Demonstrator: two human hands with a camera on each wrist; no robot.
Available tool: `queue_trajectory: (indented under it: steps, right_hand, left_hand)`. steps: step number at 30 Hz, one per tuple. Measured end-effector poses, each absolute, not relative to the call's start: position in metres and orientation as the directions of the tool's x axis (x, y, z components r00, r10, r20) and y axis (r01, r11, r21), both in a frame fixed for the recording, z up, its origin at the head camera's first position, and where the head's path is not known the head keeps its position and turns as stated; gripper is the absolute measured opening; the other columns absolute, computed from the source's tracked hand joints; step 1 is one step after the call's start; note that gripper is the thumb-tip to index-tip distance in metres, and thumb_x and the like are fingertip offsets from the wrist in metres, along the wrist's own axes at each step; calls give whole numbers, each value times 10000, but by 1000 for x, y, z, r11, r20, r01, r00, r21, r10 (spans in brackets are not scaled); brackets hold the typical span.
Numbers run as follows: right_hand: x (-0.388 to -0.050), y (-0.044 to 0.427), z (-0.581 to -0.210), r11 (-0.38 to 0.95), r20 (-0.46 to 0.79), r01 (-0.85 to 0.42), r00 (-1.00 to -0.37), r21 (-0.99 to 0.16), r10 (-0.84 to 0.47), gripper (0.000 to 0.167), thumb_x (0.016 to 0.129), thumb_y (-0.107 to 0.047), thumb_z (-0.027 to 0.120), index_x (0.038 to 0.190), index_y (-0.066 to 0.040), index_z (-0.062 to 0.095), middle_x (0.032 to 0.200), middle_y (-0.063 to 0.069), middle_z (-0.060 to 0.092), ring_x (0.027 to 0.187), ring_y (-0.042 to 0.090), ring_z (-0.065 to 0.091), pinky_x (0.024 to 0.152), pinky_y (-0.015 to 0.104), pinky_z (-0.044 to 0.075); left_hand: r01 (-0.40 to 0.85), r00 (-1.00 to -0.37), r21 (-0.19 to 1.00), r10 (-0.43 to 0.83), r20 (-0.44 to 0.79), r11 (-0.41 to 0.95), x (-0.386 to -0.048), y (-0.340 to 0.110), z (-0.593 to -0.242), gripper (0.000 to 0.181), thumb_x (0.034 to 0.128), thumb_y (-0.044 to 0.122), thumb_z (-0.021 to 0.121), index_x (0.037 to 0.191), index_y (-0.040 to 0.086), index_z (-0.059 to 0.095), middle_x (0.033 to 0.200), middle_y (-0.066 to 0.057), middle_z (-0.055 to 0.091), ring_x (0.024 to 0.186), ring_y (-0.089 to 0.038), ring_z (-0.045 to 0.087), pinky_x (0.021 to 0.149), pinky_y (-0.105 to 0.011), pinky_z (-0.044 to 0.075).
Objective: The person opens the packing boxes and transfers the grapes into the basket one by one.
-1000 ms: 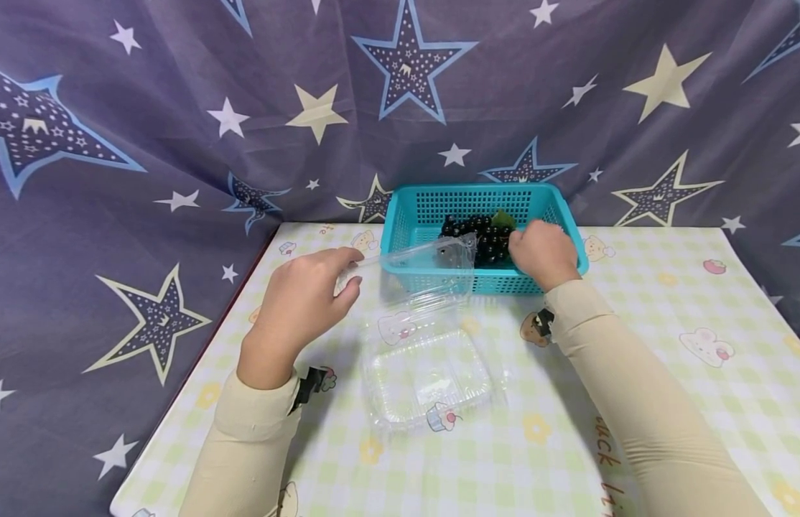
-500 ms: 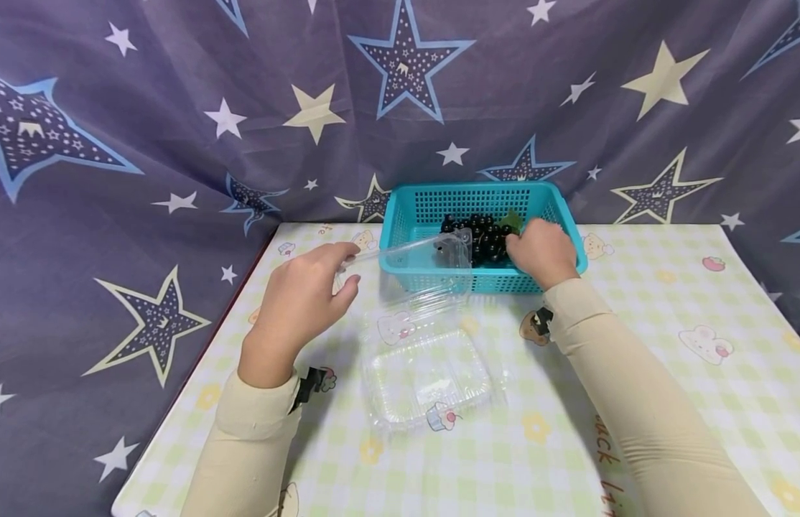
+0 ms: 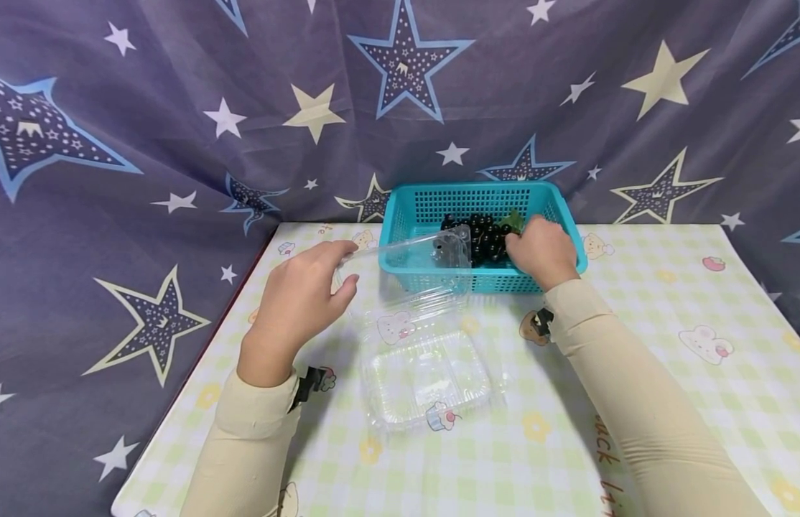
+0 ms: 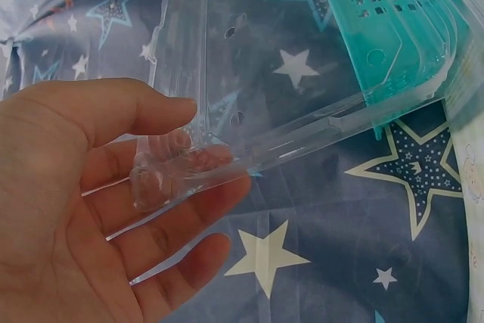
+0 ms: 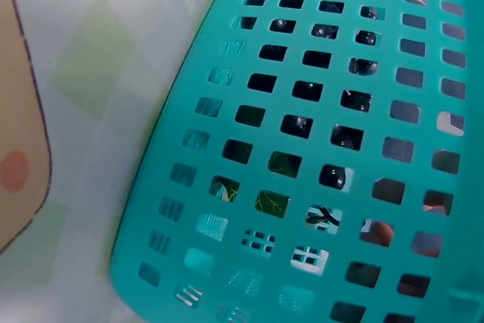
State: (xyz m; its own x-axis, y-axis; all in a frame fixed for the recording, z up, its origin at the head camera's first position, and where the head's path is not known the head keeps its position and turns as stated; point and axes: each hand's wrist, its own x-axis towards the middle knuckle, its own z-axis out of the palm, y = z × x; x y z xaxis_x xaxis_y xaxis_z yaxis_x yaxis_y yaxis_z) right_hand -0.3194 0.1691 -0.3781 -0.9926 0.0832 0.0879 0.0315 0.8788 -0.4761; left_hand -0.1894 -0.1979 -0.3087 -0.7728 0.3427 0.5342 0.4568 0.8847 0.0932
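Note:
A clear plastic clamshell box (image 3: 429, 373) lies unfolded on the table. My left hand (image 3: 303, 301) holds its raised lid by a corner; in the left wrist view the thumb is on one side of the lid (image 4: 295, 138) and fingers are behind the other. Dark grapes (image 3: 479, 240) in a bunch, with a green leaf (image 3: 513, 220), lie inside the turquoise basket (image 3: 471, 187). Reaching over the basket's near right rim, my right hand (image 3: 543, 250) grips the bunch at its right end, fingertips mostly hidden. The right wrist view shows mainly the perforated basket wall (image 5: 151, 187).
A checked, cartoon-print cloth (image 3: 665, 402) covers the table. Behind it and to the left hangs a purple star-patterned curtain (image 3: 180, 143). The basket stands at the table's back edge, and the lid leans over its near left rim.
The leaf has shifted slightly right inside the basket, with the right hand staying at the bunch. The lid's top edge has tilted up a little; the left hand has hardly moved.

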Motion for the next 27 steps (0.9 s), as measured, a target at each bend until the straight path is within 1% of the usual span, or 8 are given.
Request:
queue_trajectory:
  steps: [3,7,12,14,22,25,27]
  right_hand:
    - [-319,169,-379,878,102,17,-992,-479,76,392,1038,-388,489,770,-103,515,569,24,381,451,241,406,386,367,305]
    - [-319,170,-379,879,124,1,-990,-478,68,402,1036,-376,480,733,-112,505,577,31,382,447,235,384,387,359,289]
    - [-319,170,-380,879,145,-19,-988,-476,58,458,1026,-362,486,621,-147,473,517,-6,329,421,206,326,384,336,240]
    - [-319,169,-381,882,148,-24,-988,-471,52,469,1024,-360,487,603,-154,463,503,-15,317,415,196,310,385,331,226]
    - [-320,170,-383,884,157,-25,-986,-468,55,454,1021,-351,488,614,-153,467,512,-10,326,424,200,317,389,328,217]
    - [-321,170,-383,882,157,-19,-986,-471,62,452,1023,-352,486,616,-157,468,521,-6,334,431,209,333,387,334,232]
    - [-321,170,-384,881,163,-20,-984,-473,66,427,1022,-356,486,647,-152,479,545,8,360,443,222,358,387,342,247]
  left_hand:
    - [458,-771,94,342,537,884,-189,-198,-309,392,899,208,707,1283,135,678,1225,-42,735,1038,-259,724,770,-486,580]
    - [461,-763,88,344,548,883,-190,-199,-308,403,891,207,713,1287,145,673,1238,-41,724,1020,-273,719,749,-487,575]
    - [466,-752,80,347,561,881,-192,-200,-309,402,885,205,718,1279,145,670,1218,-43,722,968,-287,715,719,-492,567]
    - [466,-752,80,347,561,881,-192,-201,-309,406,884,204,720,1282,141,668,1219,-48,721,973,-291,715,724,-496,568]
    - [450,-771,90,336,542,888,-194,-201,-308,456,892,225,724,1328,115,646,1274,-72,709,1105,-292,702,806,-516,571]
    - [447,-777,95,334,534,889,-194,-201,-308,481,895,227,725,1353,110,631,1294,-79,700,1108,-298,698,813,-519,570]
    - [446,-779,97,333,532,890,-193,-202,-308,499,895,229,727,1367,108,619,1301,-84,695,1089,-304,699,808,-518,569]
